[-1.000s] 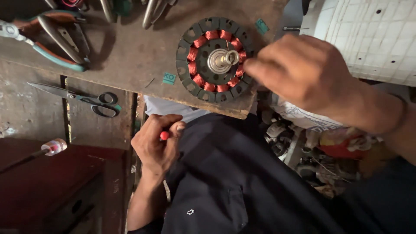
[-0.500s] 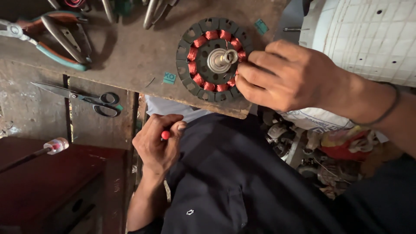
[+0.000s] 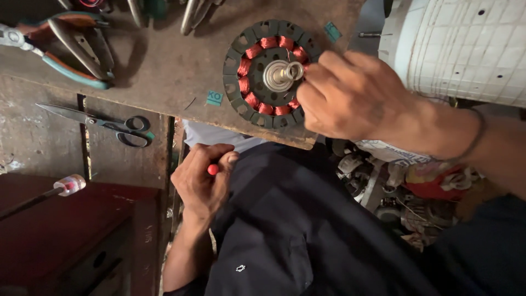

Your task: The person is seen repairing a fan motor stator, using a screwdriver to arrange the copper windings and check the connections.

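Since the earlier frame, right hand (image 3: pixel 356 98) has slid in from 3 o'clock and now lies over the stator's (image 3: pixel 268 74) right edge, fingertips at the hub; left hand unchanged. Nearest the camera: dark shirt (image 3: pixel 307 235) fills the lower centre. Left hand (image 3: pixel 203 178), at 8 o'clock of centre, is closed in a fist round a small red-tipped tool (image 3: pixel 213 169); only the red end shows, the rest is hidden in the palm. Maroon box (image 3: pixel 76 235) at 8 o'clock, with a thin rod (image 3: pixel 60 187) lying across its top edge. Clutter of motor parts (image 3: pixel 405 192) at 4 o'clock, below the bench edge. On the bench (image 3: pixel 164 66): stator lies flat near the front edge at 12 o'clock, dark laminations outside, copper-red coils in a ring, metal shaft and bearing in the middle. Right fingers curl onto the hub side; cannot tell whether they pinch a wire or just press the core, since the hand covers the contact. Two small teal slips (image 3: pixel 214 98) lie near the stator. Scissors (image 3: pixel 109 125) at 9 o'clock, pliers (image 3: pixel 71 44) at 10 o'clock, more tool handles at the far edge. White perforated housing (image 3: pixel 466 44) at 2 o'clock. Progress, judged: every visible slot already carries a coil, so winding looks complete; what remains on the covered side cannot be read.
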